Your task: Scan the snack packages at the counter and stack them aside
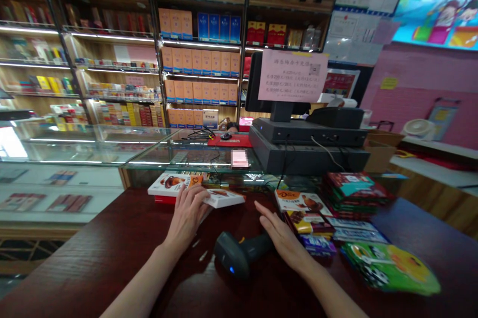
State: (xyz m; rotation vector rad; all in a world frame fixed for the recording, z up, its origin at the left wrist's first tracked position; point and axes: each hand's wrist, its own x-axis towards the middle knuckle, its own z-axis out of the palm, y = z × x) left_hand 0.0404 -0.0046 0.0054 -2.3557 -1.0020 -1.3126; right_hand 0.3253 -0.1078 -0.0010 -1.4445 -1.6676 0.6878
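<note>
My left hand [186, 218] lies on a white snack box [171, 184], its thumb reaching towards a second white box [224, 199]. A red package edge [164, 200] shows beneath the first box. My right hand [284, 241] is flat, its fingers spread and touching nothing I can make out. Just left of that hand, a dark handheld barcode scanner [239, 253] lies on its side with a blue light glowing. To the right sits a pile of chocolate packs [302, 203], topped by an orange-and-white one. A green foil bag [390, 268] lies further right.
Everything rests on a dark red wooden counter [104, 263]. Behind it stand a glass display case [93, 146], a black till with a monitor [308, 144] and a pink notice. A stack of dark red packs [353, 193] stands at the right. Shelves of cartons fill the back wall.
</note>
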